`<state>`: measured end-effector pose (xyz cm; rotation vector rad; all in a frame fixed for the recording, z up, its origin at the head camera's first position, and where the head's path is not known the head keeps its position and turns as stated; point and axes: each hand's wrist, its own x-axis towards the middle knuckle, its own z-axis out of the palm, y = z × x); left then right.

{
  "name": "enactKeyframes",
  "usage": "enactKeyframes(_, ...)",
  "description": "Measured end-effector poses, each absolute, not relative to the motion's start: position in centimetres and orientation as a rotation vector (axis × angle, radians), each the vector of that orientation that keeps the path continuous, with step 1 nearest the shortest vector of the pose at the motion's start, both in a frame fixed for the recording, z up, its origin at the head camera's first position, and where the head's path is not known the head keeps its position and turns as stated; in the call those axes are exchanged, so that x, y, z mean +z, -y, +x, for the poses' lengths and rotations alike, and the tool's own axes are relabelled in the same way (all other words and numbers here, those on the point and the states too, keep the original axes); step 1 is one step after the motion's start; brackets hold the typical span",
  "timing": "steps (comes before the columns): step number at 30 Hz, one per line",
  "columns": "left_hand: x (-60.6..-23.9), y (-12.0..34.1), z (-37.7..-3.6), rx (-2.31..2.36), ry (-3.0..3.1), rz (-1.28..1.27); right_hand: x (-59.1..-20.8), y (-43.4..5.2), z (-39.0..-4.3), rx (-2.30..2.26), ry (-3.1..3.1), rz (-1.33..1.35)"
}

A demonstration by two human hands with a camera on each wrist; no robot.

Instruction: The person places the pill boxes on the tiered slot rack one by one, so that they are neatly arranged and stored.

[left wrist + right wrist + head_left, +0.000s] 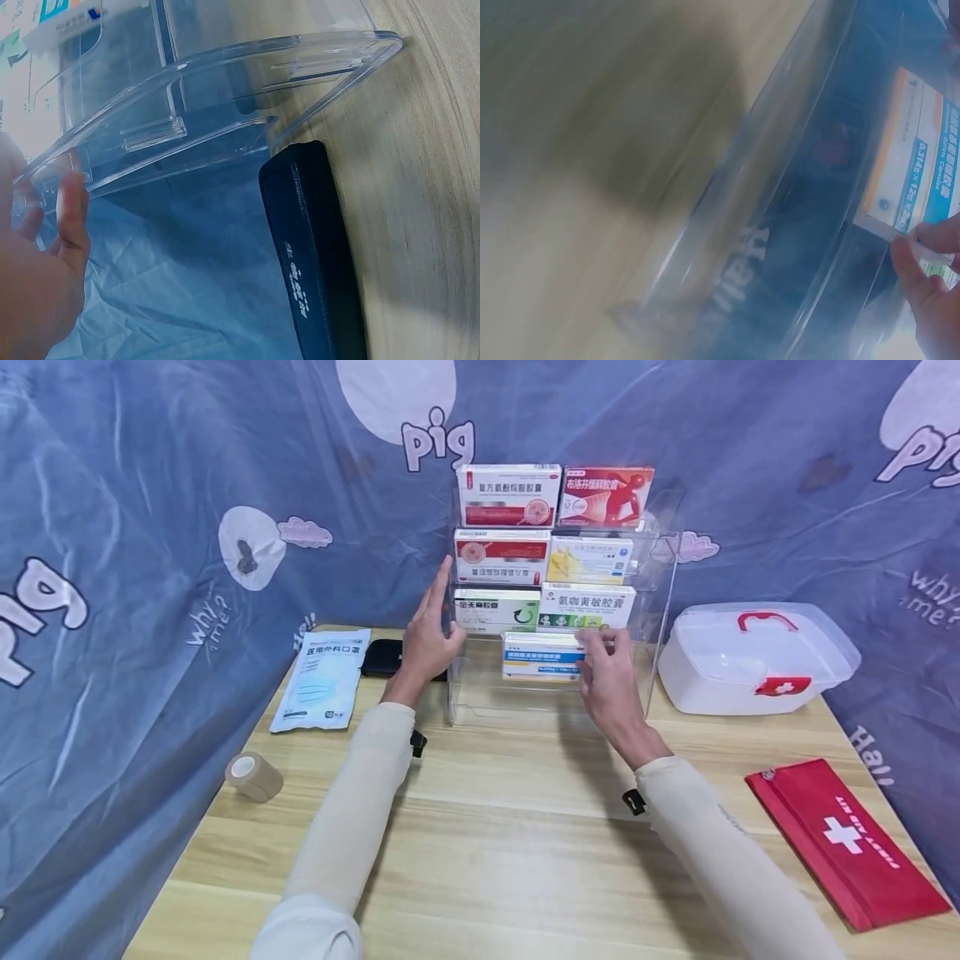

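Note:
A clear acrylic tiered rack point(660, 610) stands at the back of the wooden table point(510, 843), its upper tiers filled with medicine boxes. My right hand point(611, 672) pinches a white, blue and orange medicine box point(542, 656) by its right end at the rack's lowest tier; in the right wrist view my fingertips point(919, 247) grip that box point(915, 150). My left hand point(431, 631) rests with straight fingers against the rack's left side wall; the left wrist view shows its fingers point(71, 217) on the clear wall point(210, 97).
A black case point(382, 657) lies left of the rack, also in the left wrist view point(311, 255). A mask packet point(322, 677) and a tape roll point(253, 775) lie at the left. A white first-aid box point(753, 656) and a red pouch point(847, 839) sit at the right.

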<state>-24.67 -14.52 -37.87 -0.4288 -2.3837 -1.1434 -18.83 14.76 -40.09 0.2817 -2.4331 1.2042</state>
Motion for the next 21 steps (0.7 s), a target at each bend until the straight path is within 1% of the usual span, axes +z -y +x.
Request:
enactKeyframes(1,-37.9,14.5,-24.7,-1.147,2.385,-0.428,-40.1,-14.5,-18.9,1.172,2.439,0.309)
enactKeyframes(3,-37.9,14.4,-24.8,-1.151,2.385,-0.428,-40.0,-14.0,-18.9,0.924,2.454,0.420)
enactKeyframes(12,-37.7,14.5,-24.7,-1.149,2.394,-0.434,-39.4,-12.0,-18.7,0.626,2.603,0.542)
enactKeyframes(17,-37.7,14.4,-24.8,-1.154,2.384,-0.437,-39.3,-11.7,-18.6,0.585,2.659,0.551)
enactKeyframes(21,-38.1,14.4,-24.7,-1.134,2.406,-0.443,-39.3,-12.4,-18.0,0.696,2.685,0.524)
